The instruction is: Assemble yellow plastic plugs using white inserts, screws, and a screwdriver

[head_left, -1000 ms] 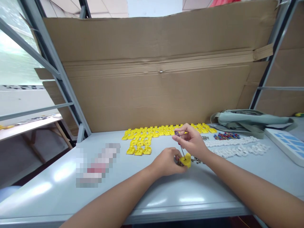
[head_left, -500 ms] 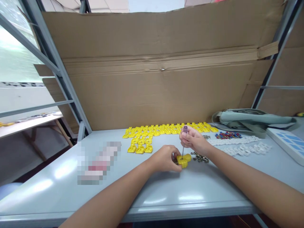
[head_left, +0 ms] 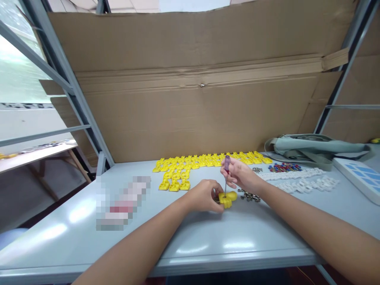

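Observation:
My left hand (head_left: 206, 196) is closed on a small yellow plastic part (head_left: 227, 200), holding it low over the table's middle; metal pins show between the fingers and the part. In my right hand (head_left: 239, 173) is a screwdriver (head_left: 227, 165) with a purplish see-through handle, held nearly upright. Its thin shaft runs down to the top of the yellow part, and the tip touches it. Small brass-coloured metal pieces (head_left: 249, 196) lie in a pile just right of the part. Which detail the tip sits in is too small to tell.
Rows of yellow parts (head_left: 175, 185) stand along the back. To the right lie red and blue pieces (head_left: 285, 168), white plastic pieces (head_left: 308, 185), small screws (head_left: 257, 170), a green bag (head_left: 314, 148) and a white-blue box (head_left: 359, 178). A cardboard wall (head_left: 196, 118) closes off the back.
The right-hand fingers have shifted on the screwdriver handle, opening somewhat and showing its lower reddish part. Both hands and the yellow part sit slightly further left in view.

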{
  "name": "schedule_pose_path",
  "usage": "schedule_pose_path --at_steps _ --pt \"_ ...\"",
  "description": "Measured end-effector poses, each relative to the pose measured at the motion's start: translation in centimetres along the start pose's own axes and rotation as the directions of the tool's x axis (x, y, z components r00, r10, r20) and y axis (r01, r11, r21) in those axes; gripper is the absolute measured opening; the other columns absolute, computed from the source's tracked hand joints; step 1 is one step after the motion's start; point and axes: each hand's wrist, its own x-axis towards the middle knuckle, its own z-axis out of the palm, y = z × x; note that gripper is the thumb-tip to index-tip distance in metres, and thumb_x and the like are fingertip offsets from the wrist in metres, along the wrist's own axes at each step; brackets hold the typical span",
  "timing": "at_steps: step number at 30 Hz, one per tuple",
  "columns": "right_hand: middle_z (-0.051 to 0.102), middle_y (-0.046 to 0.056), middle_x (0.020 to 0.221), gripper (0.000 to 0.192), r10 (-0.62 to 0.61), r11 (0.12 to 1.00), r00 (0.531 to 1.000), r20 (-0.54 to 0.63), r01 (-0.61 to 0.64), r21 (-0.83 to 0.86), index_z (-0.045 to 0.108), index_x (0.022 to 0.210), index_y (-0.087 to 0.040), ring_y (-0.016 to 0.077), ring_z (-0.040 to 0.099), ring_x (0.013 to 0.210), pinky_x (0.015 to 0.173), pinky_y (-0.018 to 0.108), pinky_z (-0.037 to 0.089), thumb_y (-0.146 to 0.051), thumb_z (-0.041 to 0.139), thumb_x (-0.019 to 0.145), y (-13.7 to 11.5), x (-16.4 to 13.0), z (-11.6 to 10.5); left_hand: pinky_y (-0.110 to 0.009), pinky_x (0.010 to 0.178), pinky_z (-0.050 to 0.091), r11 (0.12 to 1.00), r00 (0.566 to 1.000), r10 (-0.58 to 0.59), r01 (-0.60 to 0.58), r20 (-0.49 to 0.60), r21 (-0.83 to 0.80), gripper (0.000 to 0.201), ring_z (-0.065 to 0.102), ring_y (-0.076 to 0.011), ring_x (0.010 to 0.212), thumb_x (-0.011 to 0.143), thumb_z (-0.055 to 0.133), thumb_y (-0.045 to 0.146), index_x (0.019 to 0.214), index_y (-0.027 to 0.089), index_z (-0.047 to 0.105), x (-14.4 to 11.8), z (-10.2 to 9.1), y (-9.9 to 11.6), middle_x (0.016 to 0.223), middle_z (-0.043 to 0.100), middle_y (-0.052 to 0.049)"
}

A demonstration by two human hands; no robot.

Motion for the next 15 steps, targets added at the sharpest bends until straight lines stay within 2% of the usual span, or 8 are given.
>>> schedule_pose_path --at_steps 3,7,9,12,14,15 --pt "0.048 -0.005 0.067 0.034 -0.050 0.995 0.999 -0.022 0.048 -0.087 0.038 0.076 -0.020 0.0033 0.031 0.042 0.043 0.020 0.033 -0.045 0.061 0.075 0.3 0.1 -0.3 -0.021 0.050 0.038 1.000 1.000 -0.020 0.020 -0.002 0.009 0.023 0.047 -0.0109 0.054 0.055 0.062 0.021 0.077 0.014 0.063 0.0 0.0 -0.1 0.063 0.056 0.000" --pt "0.052 0.002 0.075 0.032 -0.087 0.966 0.996 -0.036 0.075 -0.247 0.049 0.078 -0.017 0.0093 0.046 0.063 0.062 0.025 0.041 -0.049 0.049 0.082 0.3 0.3 -0.4 -0.021 0.050 0.038 1.000 0.999 -0.030 0.030 0.010 -0.006 0.023 0.047 -0.0109 0.054 0.055 0.062 0.020 0.077 0.013 0.063 0.0 -0.1 -0.2 0.063 0.056 0.000" --pt "0.050 0.002 0.072 0.037 -0.079 0.974 0.997 -0.026 0.071 -0.216 0.052 0.084 -0.017 0.0124 0.049 0.070 0.068 0.028 0.042 -0.053 0.044 0.083 0.2 0.4 -0.2 -0.021 0.052 0.039 1.000 1.000 -0.019 0.019 0.023 -0.012 0.025 0.048 -0.0112 0.056 0.055 0.063 0.020 0.079 0.014 0.063 0.0 -0.2 -0.2 0.065 0.056 0.000" --pt "0.046 0.000 0.069 0.039 -0.114 0.980 0.989 -0.094 0.096 -0.175 0.050 0.095 -0.019 0.0119 0.047 0.062 0.062 0.028 0.042 -0.054 0.038 0.085 -0.4 0.3 -0.1 -0.022 0.055 0.040 1.000 0.999 -0.007 0.007 0.035 0.016 0.028 0.049 -0.0118 0.058 0.055 0.063 0.021 0.082 0.014 0.064 -0.1 -0.5 -0.1 0.068 0.056 0.000" --pt "0.047 0.000 0.070 0.036 -0.180 0.938 0.975 -0.131 0.130 -0.320 0.051 0.094 -0.020 0.0114 0.046 0.060 0.059 0.027 0.041 -0.052 0.038 0.085 -1.2 0.0 -0.3 -0.023 0.056 0.039 0.999 0.999 -0.018 0.017 0.026 0.041 0.028 0.049 -0.0120 0.059 0.055 0.063 0.021 0.082 0.015 0.063 -0.1 -0.6 -0.1 0.069 0.056 0.000" --pt "0.050 0.001 0.072 0.035 -0.205 0.883 0.974 -0.100 0.140 -0.448 0.053 0.091 -0.020 0.0118 0.048 0.062 0.060 0.027 0.041 -0.052 0.043 0.083 -1.5 -0.2 -0.5 -0.022 0.055 0.039 0.998 0.999 -0.031 0.030 0.017 0.051 0.028 0.048 -0.0120 0.059 0.055 0.063 0.021 0.082 0.015 0.063 -0.1 -0.7 -0.2 0.069 0.056 0.000"
